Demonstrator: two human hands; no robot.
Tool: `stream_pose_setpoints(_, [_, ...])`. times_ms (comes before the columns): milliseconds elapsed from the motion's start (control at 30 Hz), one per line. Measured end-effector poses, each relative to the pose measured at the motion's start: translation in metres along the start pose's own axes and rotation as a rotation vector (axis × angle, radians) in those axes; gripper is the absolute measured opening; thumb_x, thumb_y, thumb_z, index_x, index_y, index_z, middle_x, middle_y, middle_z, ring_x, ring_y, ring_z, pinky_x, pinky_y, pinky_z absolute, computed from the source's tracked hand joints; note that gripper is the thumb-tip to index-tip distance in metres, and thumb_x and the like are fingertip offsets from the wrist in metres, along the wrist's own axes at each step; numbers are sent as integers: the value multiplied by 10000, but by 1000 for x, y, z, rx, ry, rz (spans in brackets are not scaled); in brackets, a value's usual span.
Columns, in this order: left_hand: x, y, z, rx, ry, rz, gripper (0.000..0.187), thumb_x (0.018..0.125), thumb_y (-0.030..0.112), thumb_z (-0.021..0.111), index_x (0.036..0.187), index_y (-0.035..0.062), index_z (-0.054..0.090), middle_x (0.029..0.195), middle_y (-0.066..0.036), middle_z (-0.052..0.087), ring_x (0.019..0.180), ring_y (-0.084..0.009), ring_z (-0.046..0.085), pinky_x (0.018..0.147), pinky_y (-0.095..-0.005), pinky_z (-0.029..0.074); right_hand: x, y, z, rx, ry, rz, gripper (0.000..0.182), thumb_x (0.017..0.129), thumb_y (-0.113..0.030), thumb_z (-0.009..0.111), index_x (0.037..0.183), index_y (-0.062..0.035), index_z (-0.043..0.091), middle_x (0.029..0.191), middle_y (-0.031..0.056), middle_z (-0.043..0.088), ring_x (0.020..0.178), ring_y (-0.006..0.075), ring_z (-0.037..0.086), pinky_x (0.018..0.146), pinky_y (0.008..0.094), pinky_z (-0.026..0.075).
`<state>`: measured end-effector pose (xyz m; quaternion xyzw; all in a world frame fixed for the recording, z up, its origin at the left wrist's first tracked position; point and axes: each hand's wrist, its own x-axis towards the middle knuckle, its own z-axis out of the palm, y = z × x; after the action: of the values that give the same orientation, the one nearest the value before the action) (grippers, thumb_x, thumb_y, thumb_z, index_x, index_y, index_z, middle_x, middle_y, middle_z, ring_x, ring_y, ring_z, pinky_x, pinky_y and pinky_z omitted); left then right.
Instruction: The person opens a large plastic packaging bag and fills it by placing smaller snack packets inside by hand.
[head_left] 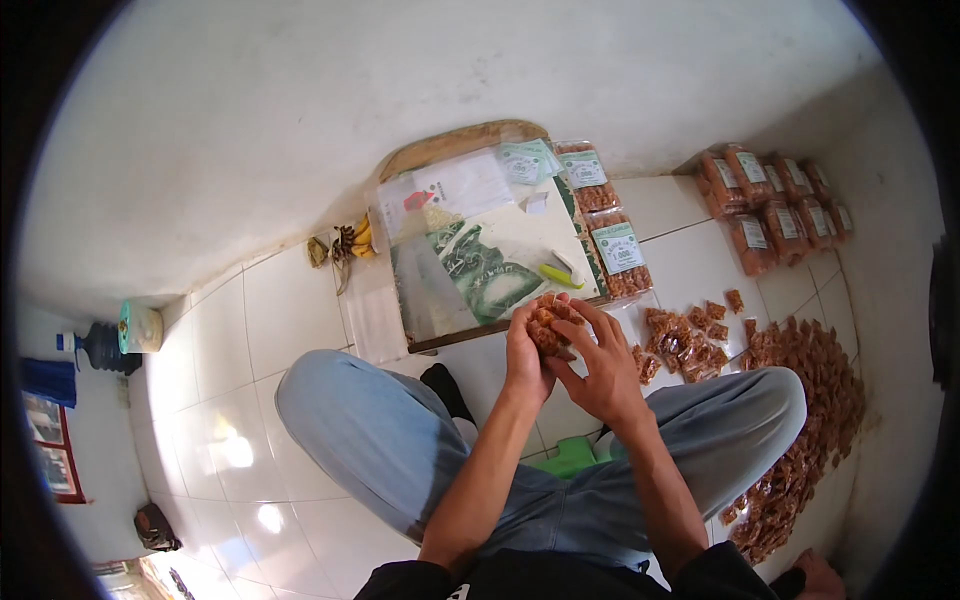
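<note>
My left hand and my right hand are cupped together around a bunch of small orange-brown snack packets, held above the near edge of a low wooden board. The board carries clear plastic bags, green printed labels and a yellow-green tool. Just right of my hands, a loose heap of the same small packets lies on the white tiled floor.
Labelled filled bags line the board's right side and more are stacked at the back right. A long pile of small packets runs along the right wall. Bananas lie by the wall; a water jug stands far left.
</note>
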<state>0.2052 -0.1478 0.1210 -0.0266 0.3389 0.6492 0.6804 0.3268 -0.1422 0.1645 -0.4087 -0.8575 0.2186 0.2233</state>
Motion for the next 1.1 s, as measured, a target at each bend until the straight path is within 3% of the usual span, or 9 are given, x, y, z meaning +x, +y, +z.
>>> stream_pose_setpoints(233, [1,-14,-3,70,-5,128,631,943,630,304,1157,93,557,1073,-71,625,920,-179,617,746,-320,514,-5,13,26,232,144,-12,420,863,-171,632,1218,-40,450,1374,181,406,1245,375,399,1013,439,361])
stream_pose_setpoints(367, [10,-39,-14,31,-155,306,644,942,607,382,1227,42,499,1113,-75,587,989,-178,578,857,-290,475,-8,24,41,563,194,60,362,974,-219,491,1252,-16,381,1438,215,295,1285,343,360,1055,424,307])
stream_pose_setpoints(433, [10,-43,-10,349,-133,598,514,923,427,589,1248,46,473,1109,-53,573,975,-142,572,844,-267,471,-10,33,52,646,172,61,363,990,-201,448,1284,-8,357,1486,209,213,1326,318,317,1065,422,304])
stream_pose_setpoints(467, [13,-42,-15,302,-135,514,496,860,254,715,1237,44,470,1077,-36,571,956,-106,564,829,-242,470,-14,34,56,726,156,114,392,992,-195,446,1316,-4,339,1479,209,240,1324,314,329,1066,413,310])
stream_pose_setpoints(633, [6,-21,-11,459,-91,372,441,840,236,732,1158,30,504,1015,-32,582,906,-78,572,768,-239,493,-15,30,-4,665,-132,249,560,953,-184,515,1410,13,258,1438,225,336,1289,322,408,1056,384,346])
stream_pose_setpoints(700, [6,-15,-12,834,-213,250,436,816,232,752,1133,38,525,974,-22,590,871,-88,583,758,-243,497,-13,20,-40,429,-184,317,647,897,-193,580,1415,37,267,1379,241,411,1235,335,473,1036,379,378])
stream_pose_setpoints(867, [-19,-12,15,1478,-423,254,1084,623,347,852,1416,26,185,1038,-171,654,988,-325,635,866,-385,493,-6,33,-76,296,-462,353,684,833,-235,634,1378,53,335,1359,259,426,1221,353,482,1001,392,411])
stream_pose_setpoints(967, [-24,-21,23,1615,-493,209,1290,546,463,860,1466,29,66,1113,-176,644,1003,-356,624,844,-418,505,-3,38,-76,273,-608,296,707,773,-288,669,1326,53,391,1287,265,474,1178,365,505,976,396,424])
stream_pose_setpoints(1100, [-28,-20,24,1646,-516,207,1142,663,332,791,1468,26,42,1121,-188,630,1011,-361,615,877,-407,492,-7,46,-67,127,-694,273,708,698,-277,688,1263,47,412,1205,244,487,1137,371,514,958,407,431])
